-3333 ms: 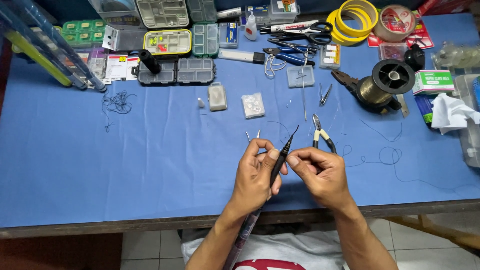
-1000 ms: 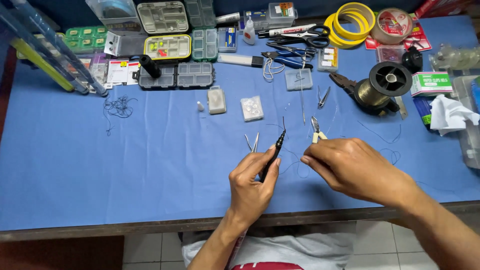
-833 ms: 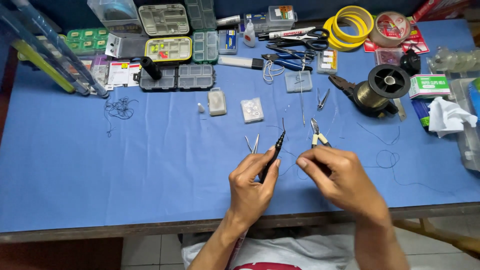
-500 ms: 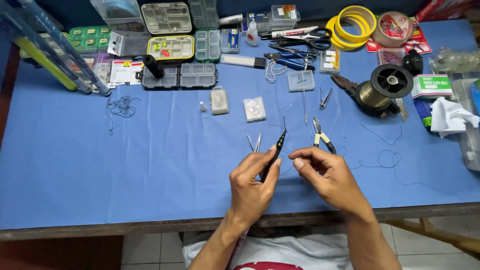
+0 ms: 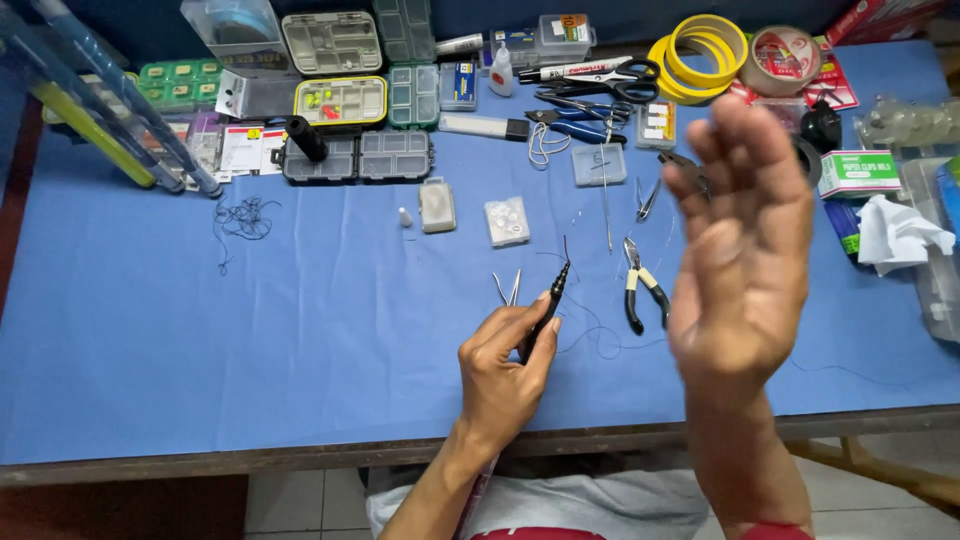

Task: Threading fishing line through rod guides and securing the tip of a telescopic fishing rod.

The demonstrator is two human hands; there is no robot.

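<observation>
Gripping a thin black rod (image 5: 548, 300), the left hand (image 5: 505, 375) stays clenched; right hand (image 5: 742, 250) lifted, fingers spread, empty.

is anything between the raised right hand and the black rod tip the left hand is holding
Nothing visible blocks it. The right hand is lifted open, apart from the black rod tip pinched in the left hand. Only bare blue table and thin line lie between; the small pliers sit just behind.

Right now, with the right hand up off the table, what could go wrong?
1. The right hand is raised and open, so only the left hand holds the thin black rod; its tip may wander.
2. The fine line lies loose by the black-handled pliers and could snag.
</observation>
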